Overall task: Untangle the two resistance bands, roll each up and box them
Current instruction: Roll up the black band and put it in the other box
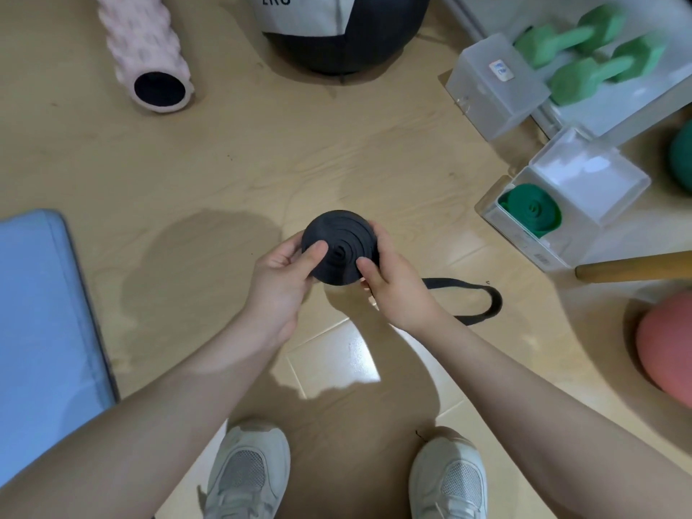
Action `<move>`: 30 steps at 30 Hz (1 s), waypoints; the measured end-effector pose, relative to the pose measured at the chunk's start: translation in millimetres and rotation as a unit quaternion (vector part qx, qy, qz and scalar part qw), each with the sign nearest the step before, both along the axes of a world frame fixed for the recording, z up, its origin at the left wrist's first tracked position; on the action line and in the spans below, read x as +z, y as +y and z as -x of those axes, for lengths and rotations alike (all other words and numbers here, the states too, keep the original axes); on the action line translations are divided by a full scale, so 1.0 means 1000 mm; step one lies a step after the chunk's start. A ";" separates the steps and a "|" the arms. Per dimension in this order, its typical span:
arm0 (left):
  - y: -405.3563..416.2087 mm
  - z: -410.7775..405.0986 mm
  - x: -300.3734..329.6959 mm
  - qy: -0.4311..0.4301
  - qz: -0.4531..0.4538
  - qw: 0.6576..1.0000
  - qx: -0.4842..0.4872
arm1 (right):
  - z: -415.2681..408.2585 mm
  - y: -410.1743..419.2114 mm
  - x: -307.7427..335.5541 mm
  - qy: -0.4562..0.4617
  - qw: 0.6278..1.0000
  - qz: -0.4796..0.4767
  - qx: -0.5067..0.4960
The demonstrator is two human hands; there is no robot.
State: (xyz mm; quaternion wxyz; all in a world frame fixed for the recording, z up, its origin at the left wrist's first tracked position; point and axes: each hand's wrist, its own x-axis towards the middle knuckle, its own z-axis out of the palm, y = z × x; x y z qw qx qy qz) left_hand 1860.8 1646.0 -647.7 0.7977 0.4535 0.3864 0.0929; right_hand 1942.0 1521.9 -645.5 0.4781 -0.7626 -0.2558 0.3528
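Head view: left hand (279,279) grips the black band roll (339,247) at its left rim, thumb on the coil face. Right hand (393,282) pinches the right rim. The unrolled tail (468,299) trails rightward, apparently floor-level. Farther right, the open box (524,241) holds the green roll (531,211).

Two bands (black (339,247), green (531,211)), two clear boxes (494,88) (584,204), two green dumbbells (569,37) (599,73), two shoes (247,473) (449,477)
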 end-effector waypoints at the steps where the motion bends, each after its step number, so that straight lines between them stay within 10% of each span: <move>1: -0.002 0.002 -0.003 0.004 0.019 1.000 -0.008 | 0.001 -0.001 -0.003 -0.013 1.000 -0.001 -0.006; 4: 0.002 0.011 -0.010 0.032 0.063 0.994 -0.089 | 0.001 -0.013 -0.010 -0.015 0.999 0.020 0.026; 9: 0.014 0.011 -0.008 0.115 -0.138 0.915 -0.361 | 0.001 -0.028 -0.020 -0.122 0.969 0.114 0.180; 15: 0.014 0.000 -0.004 0.112 -0.215 0.893 -0.380 | 0.002 -0.020 -0.020 -0.194 0.936 0.188 0.228; 24: 0.020 0.007 -0.009 0.083 -0.241 0.903 -0.347 | -0.019 -0.043 -0.010 0.075 0.978 0.115 0.157; 30: 0.027 0.012 -0.013 0.067 -0.217 0.915 -0.334 | -0.018 -0.042 -0.018 -0.233 0.936 0.196 0.177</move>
